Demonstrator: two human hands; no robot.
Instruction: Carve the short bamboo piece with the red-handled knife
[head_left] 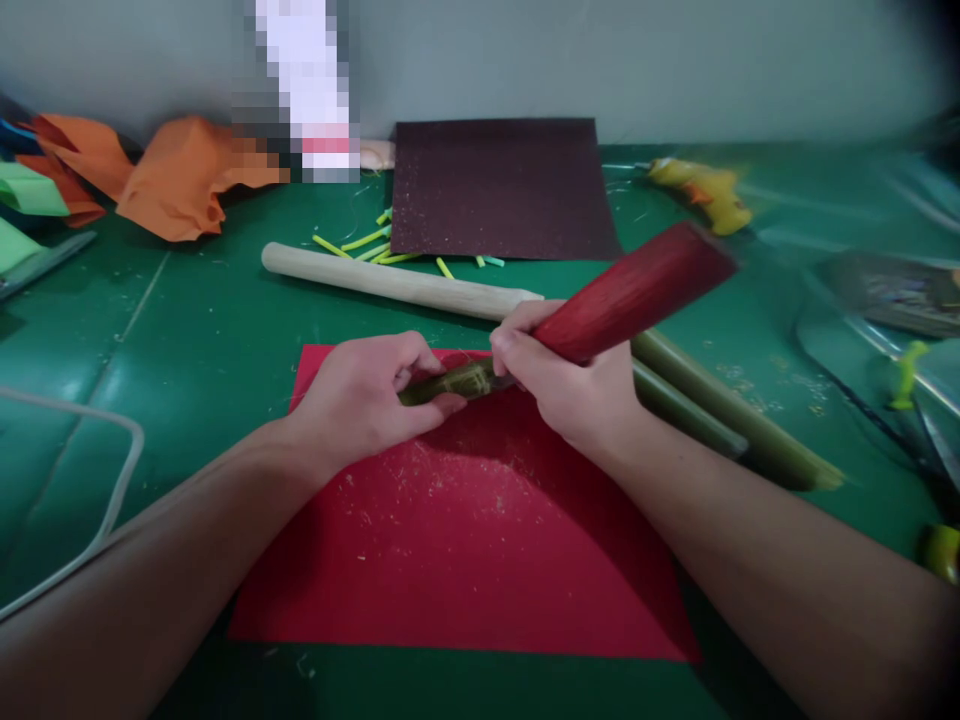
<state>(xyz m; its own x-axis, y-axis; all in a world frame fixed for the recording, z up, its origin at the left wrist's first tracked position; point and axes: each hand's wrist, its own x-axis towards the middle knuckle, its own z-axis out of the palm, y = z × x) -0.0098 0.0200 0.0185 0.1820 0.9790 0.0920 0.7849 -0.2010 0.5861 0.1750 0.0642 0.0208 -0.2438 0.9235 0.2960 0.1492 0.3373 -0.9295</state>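
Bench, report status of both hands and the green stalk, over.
Left grip on green stalk. Right grip around red-handled tool, tip at stalk. Pale bits across red sheet.

Green stick (459, 381) (partly hidden), blurred yellow tool (703, 193)

A plain gray wall (480, 60) stands at twelve o'clock. The green table (217, 310) reaches down to six o'clock.
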